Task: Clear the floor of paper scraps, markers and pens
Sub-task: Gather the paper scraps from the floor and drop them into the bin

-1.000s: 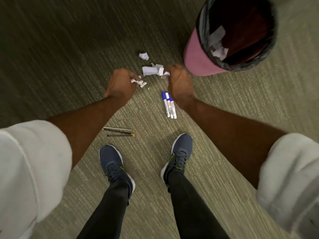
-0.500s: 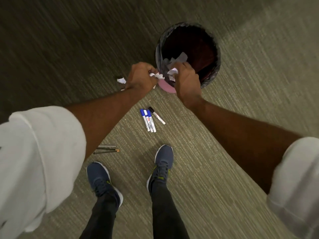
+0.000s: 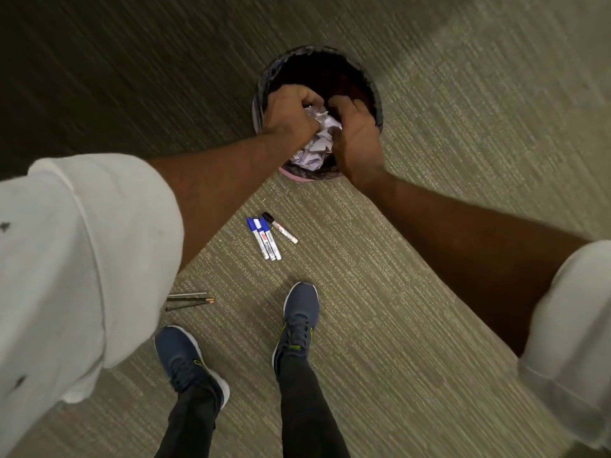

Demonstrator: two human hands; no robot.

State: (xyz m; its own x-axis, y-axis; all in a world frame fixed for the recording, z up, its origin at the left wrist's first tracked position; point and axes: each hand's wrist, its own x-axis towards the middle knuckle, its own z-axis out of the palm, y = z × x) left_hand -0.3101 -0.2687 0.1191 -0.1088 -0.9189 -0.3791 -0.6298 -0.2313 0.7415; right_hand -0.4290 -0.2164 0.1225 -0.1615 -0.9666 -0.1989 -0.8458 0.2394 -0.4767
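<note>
Now crumpled paper scraps (image 3: 315,145), round bin (image 3: 370,81)

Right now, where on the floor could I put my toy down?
Bare carpet lies right of the right shoe and between the markers and the shoes. It is crowded at the bin, where both hands hold paper, and beside the pens.

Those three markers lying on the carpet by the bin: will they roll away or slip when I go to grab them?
The markers look round-barrelled, so a nudge could roll them, though the ribbed carpet should probably stop them soon. They look stiff and light. Two lie touching side by side, so one pinch may take both; the black-capped marker angles away and likely needs its own grab.
</note>
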